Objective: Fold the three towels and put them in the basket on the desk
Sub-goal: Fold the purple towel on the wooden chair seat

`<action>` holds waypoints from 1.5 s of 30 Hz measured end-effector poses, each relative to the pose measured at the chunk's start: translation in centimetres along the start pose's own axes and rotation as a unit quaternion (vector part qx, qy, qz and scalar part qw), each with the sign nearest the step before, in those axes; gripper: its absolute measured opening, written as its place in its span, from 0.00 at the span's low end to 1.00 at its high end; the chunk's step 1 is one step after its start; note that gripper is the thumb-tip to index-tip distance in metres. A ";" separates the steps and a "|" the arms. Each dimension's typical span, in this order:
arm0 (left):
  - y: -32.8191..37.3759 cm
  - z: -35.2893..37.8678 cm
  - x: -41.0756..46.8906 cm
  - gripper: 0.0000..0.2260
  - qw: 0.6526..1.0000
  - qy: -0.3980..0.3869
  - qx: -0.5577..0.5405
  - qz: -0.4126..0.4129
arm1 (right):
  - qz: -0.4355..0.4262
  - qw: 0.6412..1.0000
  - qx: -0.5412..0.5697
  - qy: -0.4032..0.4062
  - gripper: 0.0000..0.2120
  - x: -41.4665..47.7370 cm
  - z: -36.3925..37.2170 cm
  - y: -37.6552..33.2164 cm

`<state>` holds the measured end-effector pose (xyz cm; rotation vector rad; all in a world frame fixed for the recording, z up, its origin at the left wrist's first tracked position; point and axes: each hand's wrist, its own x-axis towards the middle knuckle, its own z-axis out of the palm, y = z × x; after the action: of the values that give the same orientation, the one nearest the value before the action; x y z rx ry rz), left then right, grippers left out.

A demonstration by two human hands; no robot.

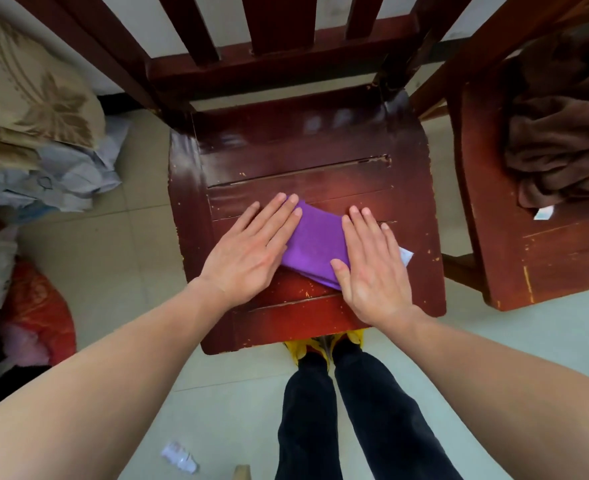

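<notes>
Purple towel flat on chair, btwn/under both hands' fingers.

Matt purple cloth towel lies at centre frame on a glossy, chipped red-brown wooden chair seat; fuzzy brown cloth towel at right.

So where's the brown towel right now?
The brown towel lies crumpled on the seat of the second chair at the right edge of the head view, apart from both hands.
</notes>
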<state>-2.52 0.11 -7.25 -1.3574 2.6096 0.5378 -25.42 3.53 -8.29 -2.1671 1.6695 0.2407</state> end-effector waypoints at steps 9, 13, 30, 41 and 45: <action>-1.8 0.3 0.9 0.29 0.999 -0.041 0.021 -0.006 | -0.021 1.000 -0.014 0.010 0.30 0.5 0.6 0.6; -1.7 -1.4 -0.2 0.29 0.997 -0.033 0.002 -0.067 | -0.010 1.000 -0.018 -0.007 0.32 0.2 -1.6 -0.1; -3.5 1.1 -12.6 0.18 0.898 0.122 -0.181 -0.383 | -0.236 0.959 -0.149 -0.040 0.26 7.4 -0.8 -7.1; -1.2 -3.9 -7.0 0.08 0.900 0.110 -0.212 -0.365 | -0.116 0.991 -0.059 -0.040 0.33 3.6 -5.0 -2.6; 0.0 -4.0 -2.7 0.17 0.905 0.052 -0.240 -0.347 | -0.032 0.998 0.010 -0.060 0.36 -0.2 -5.1 0.9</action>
<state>-0.86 0.67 -2.78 -2.3566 1.8859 1.0257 -26.87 1.45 -3.79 -2.1422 1.5284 0.3277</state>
